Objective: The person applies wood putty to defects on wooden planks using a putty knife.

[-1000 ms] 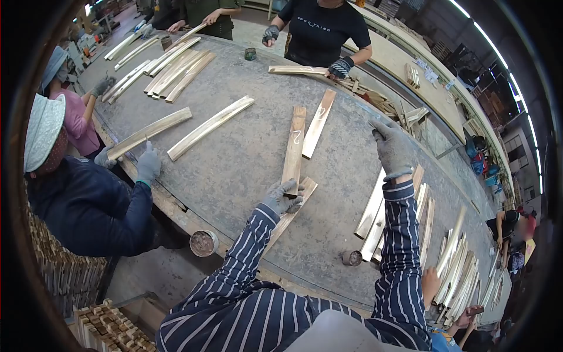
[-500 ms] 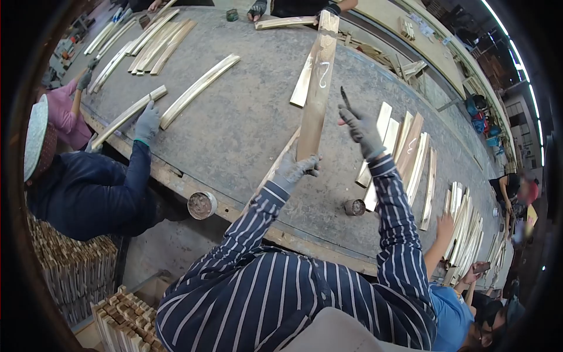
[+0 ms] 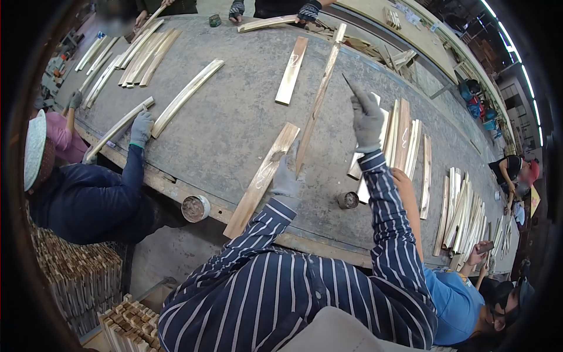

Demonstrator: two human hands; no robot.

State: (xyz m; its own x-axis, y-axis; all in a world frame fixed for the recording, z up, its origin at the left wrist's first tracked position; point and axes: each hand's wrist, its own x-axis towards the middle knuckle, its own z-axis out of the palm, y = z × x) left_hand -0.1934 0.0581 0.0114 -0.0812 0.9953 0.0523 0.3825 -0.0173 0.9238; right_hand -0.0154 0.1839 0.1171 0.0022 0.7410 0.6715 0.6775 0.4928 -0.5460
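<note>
My left hand (image 3: 285,178), in a grey glove, grips the near end of a long wooden board (image 3: 320,97). That board is turned with its narrow edge toward me and points away across the table. My right hand (image 3: 368,120), also gloved, is closed around a knife (image 3: 353,88) with a thin dark blade pointing up and away. The blade is just right of the board, apart from it. Beside my left hand lies a second board (image 3: 258,188) with a white mark, its near end over the table edge. Farther off rests another marked board (image 3: 291,70).
On the grey table (image 3: 234,129) stand a small tin (image 3: 348,200) and a larger can of brown paste (image 3: 195,208) at the edge. Several wooden strips (image 3: 403,135) lie to the right. A co-worker's bare arm (image 3: 409,199) reaches in beside my right sleeve; a navy-sleeved co-worker (image 3: 88,199) is left.
The held board has rolled from its broad, marked face to its narrow edge. My left hand has moved slightly down. A co-worker's arm now reaches in behind my right forearm.
</note>
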